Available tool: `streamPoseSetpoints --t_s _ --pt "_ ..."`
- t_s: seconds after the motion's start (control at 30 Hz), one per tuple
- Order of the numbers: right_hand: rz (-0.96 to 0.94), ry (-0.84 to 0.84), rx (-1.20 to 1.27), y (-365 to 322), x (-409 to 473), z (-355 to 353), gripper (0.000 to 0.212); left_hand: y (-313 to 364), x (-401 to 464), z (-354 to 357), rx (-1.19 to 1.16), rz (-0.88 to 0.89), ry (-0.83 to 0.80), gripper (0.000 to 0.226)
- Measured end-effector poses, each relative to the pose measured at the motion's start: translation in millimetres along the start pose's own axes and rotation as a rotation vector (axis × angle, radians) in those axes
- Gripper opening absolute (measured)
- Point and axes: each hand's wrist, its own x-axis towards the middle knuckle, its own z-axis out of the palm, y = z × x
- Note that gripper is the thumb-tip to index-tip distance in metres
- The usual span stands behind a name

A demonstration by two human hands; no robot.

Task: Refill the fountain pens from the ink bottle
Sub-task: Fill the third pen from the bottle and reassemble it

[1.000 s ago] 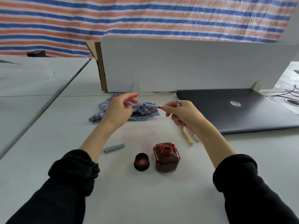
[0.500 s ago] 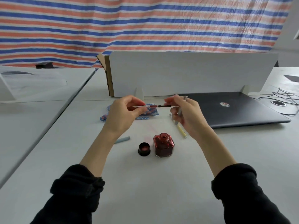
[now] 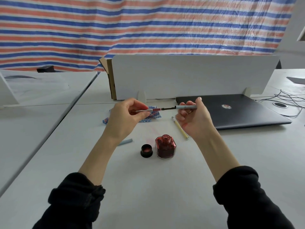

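My left hand (image 3: 127, 119) pinches the nib section of a fountain pen, whose red-filled converter (image 3: 156, 109) points right. My right hand (image 3: 194, 120) holds the grey pen barrel (image 3: 185, 107) level, its open end just right of the converter's dark tip. Both are raised above the table. Below them stands the open red ink bottle (image 3: 165, 147), with its black cap (image 3: 146, 150) lying upturned to its left. A yellow pen (image 3: 179, 128) lies on the table under my right hand. A pale blue pen cap (image 3: 126, 141) shows beside my left wrist.
A blue patterned cloth (image 3: 153, 115) lies behind my hands, with a faint red stain on the white table (image 3: 148, 179) before it. A shut dark laptop (image 3: 234, 109) lies at the right, cables (image 3: 290, 103) beyond it. A white board divider (image 3: 189, 76) stands at the back.
My right hand let go of the converter's end and now holds the grey barrel up to it. My left hand still pinches the nib section, and the head view has tilted up a little.
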Motion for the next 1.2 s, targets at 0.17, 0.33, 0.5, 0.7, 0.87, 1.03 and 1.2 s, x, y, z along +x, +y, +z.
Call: streamPoseSetpoints --t_s 0.17,0.33,0.5,0.7,0.87,1.03,1.2 --pt "0.011 -0.043 -0.026 3.9 -2.8 1.9 0.046 2.0 -0.8 0.5 -0.007 -0.008 -0.006 0.011" --pt "0.042 -0.185 -0.14 10.4 -9.4 9.7 0.033 5.2 -1.3 0.4 -0.077 -0.036 -0.034 0.009" --pt "0.113 -0.379 -0.168 14.0 -20.2 14.4 0.025 8.6 -0.8 -5.6 -0.231 -0.092 -0.028 0.008" --pt "-0.15 -0.438 -0.643 19.1 -27.4 17.4 0.011 11.9 3.3 -13.5 -0.793 -0.297 0.034 0.004" --pt "-0.444 -0.451 -1.037 35.7 -37.2 25.1 0.006 13.6 3.3 -14.8 -0.821 -0.363 0.116 0.013" --pt "-0.529 -0.426 -1.122 47.4 -40.3 28.3 0.015 14.8 3.7 -12.9 -0.814 -0.325 0.118 0.015" --pt "-0.465 -0.43 -1.076 50.1 -41.2 29.6 0.022 14.0 1.3 -11.9 -0.849 -0.24 0.027 0.022"
